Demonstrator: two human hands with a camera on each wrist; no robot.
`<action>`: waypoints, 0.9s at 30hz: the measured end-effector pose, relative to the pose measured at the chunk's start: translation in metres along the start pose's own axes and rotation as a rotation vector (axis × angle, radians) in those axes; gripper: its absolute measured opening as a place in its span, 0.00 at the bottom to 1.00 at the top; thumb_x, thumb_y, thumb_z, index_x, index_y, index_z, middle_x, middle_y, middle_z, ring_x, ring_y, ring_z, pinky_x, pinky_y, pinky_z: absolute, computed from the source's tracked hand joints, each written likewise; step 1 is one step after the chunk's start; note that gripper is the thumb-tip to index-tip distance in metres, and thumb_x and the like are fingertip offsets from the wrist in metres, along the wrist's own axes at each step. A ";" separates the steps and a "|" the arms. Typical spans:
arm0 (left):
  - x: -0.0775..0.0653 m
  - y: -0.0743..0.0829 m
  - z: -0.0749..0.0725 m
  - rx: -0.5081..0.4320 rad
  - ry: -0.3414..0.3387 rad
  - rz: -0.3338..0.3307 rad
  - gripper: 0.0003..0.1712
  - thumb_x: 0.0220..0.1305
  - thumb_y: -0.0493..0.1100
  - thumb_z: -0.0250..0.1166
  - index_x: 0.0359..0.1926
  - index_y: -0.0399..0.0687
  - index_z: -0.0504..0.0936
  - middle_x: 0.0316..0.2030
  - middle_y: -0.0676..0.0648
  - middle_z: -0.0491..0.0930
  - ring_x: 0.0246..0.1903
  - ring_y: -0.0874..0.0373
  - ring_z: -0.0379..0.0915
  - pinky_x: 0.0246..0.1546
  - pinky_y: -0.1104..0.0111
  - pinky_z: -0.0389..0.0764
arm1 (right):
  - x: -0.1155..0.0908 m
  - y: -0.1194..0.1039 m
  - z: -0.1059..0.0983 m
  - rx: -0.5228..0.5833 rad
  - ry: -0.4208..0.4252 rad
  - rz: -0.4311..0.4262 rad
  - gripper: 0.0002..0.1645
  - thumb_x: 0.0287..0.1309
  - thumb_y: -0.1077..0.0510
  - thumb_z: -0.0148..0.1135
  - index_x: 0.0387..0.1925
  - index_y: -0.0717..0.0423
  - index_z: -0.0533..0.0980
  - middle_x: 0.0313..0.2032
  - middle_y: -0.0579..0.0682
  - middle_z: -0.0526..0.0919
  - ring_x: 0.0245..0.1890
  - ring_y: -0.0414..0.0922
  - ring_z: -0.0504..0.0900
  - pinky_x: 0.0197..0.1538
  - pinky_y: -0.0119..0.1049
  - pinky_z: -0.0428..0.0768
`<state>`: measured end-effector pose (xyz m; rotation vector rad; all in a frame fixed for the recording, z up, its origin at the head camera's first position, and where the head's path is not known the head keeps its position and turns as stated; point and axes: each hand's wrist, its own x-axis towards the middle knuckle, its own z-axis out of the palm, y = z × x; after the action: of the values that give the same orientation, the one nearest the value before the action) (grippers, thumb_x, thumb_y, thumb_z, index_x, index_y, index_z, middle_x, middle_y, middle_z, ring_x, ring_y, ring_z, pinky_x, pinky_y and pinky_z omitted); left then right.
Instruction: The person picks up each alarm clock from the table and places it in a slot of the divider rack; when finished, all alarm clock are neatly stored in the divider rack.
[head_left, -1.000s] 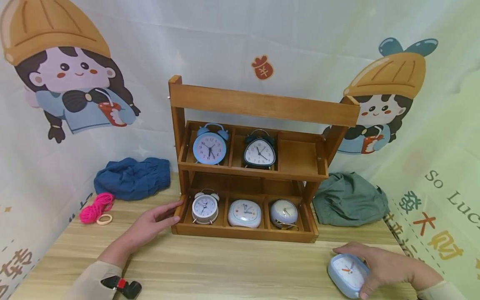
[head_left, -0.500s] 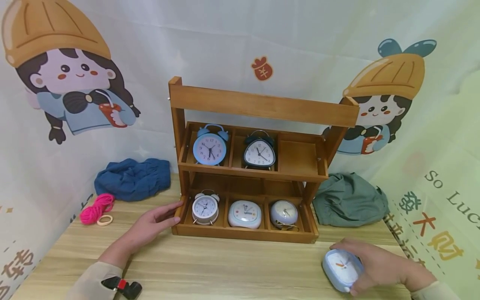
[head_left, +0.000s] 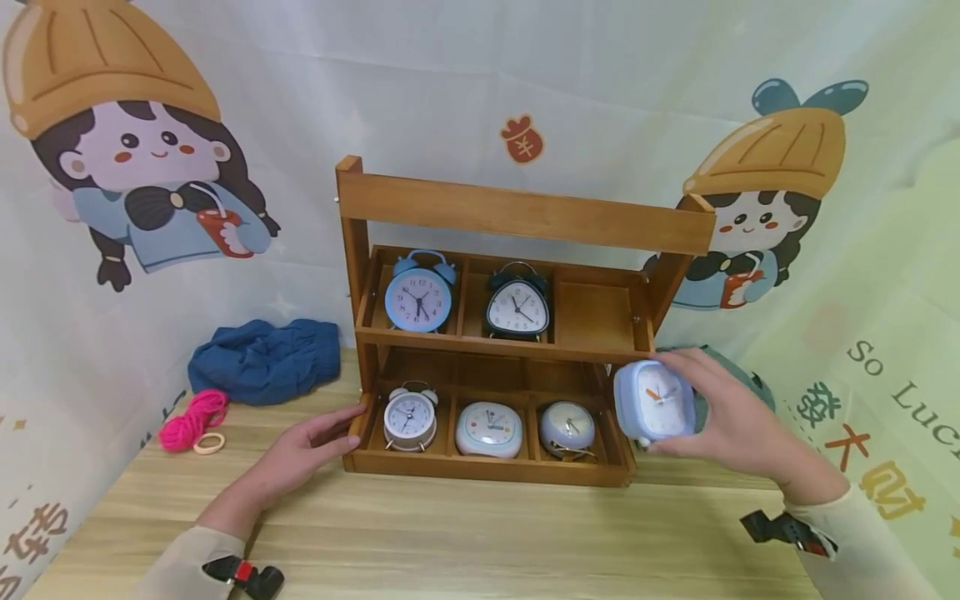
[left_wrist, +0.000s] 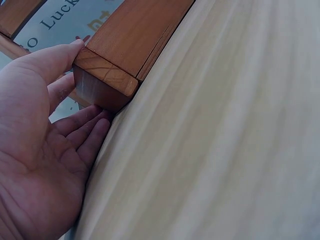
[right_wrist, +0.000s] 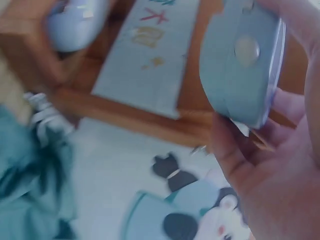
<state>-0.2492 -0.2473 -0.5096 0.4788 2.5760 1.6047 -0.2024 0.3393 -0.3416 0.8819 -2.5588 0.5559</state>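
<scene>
My right hand (head_left: pixel 738 417) grips a light-blue alarm clock (head_left: pixel 657 400) by its edge, held up in front of the right end of a wooden two-tier shelf (head_left: pixel 510 204). In the right wrist view the clock's back (right_wrist: pixel 235 60) shows a round knob. My left hand (head_left: pixel 303 450) touches the lower left end of the shelf, its thumb at the front corner in the left wrist view. On the upper tier stand a blue twin-bell clock (head_left: pixel 418 300) and a dark triangular clock (head_left: pixel 517 307). Below are a white twin-bell clock (head_left: pixel 410 417), a white oval clock (head_left: pixel 489 429) and a lavender round clock (head_left: pixel 567 427).
Blue cloth (head_left: pixel 264 360), pink yarn (head_left: pixel 192 421) and a wooden ring (head_left: pixel 208 442) lie left of the shelf. Green cloth (head_left: pixel 750 379) lies behind my right hand. A printed curtain (head_left: pixel 442 100) hangs behind the wood-grain table (head_left: pixel 450 533).
My right hand has lifted the light-blue clock from the right front of the table, up and leftward to the shelf's right end. The left hand stays at the shelf.
</scene>
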 end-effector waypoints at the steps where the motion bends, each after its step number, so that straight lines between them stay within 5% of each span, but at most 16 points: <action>1: 0.000 0.000 0.000 -0.002 -0.001 0.000 0.35 0.82 0.54 0.69 0.82 0.50 0.75 0.80 0.40 0.71 0.78 0.38 0.68 0.65 0.76 0.71 | 0.008 -0.004 -0.001 -0.005 0.027 -0.003 0.66 0.35 0.50 0.98 0.77 0.58 0.73 0.65 0.55 0.80 0.55 0.50 0.80 0.48 0.53 0.87; 5: 0.000 0.000 0.001 -0.013 -0.003 -0.002 0.35 0.82 0.54 0.69 0.82 0.50 0.75 0.80 0.40 0.71 0.78 0.38 0.68 0.64 0.76 0.71 | 0.037 -0.013 -0.002 -0.025 0.102 0.025 0.67 0.39 0.52 0.97 0.79 0.59 0.71 0.67 0.61 0.77 0.58 0.57 0.79 0.51 0.62 0.86; 17: 0.001 -0.001 0.002 -0.020 -0.013 0.017 0.34 0.82 0.53 0.68 0.82 0.49 0.75 0.80 0.40 0.71 0.79 0.40 0.67 0.65 0.77 0.71 | 0.094 -0.019 0.009 -0.240 0.253 -0.063 0.66 0.40 0.43 0.95 0.75 0.67 0.72 0.63 0.69 0.77 0.57 0.66 0.77 0.52 0.64 0.84; 27: 0.000 -0.002 0.000 -0.011 -0.006 0.021 0.34 0.82 0.52 0.68 0.82 0.49 0.74 0.81 0.40 0.71 0.78 0.40 0.67 0.65 0.77 0.71 | 0.114 -0.023 0.008 -0.292 0.117 0.111 0.66 0.47 0.42 0.93 0.79 0.67 0.68 0.68 0.71 0.75 0.64 0.70 0.77 0.58 0.67 0.83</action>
<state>-0.2500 -0.2476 -0.5112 0.5103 2.5649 1.6214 -0.2730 0.2622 -0.2897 0.5918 -2.5079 0.2460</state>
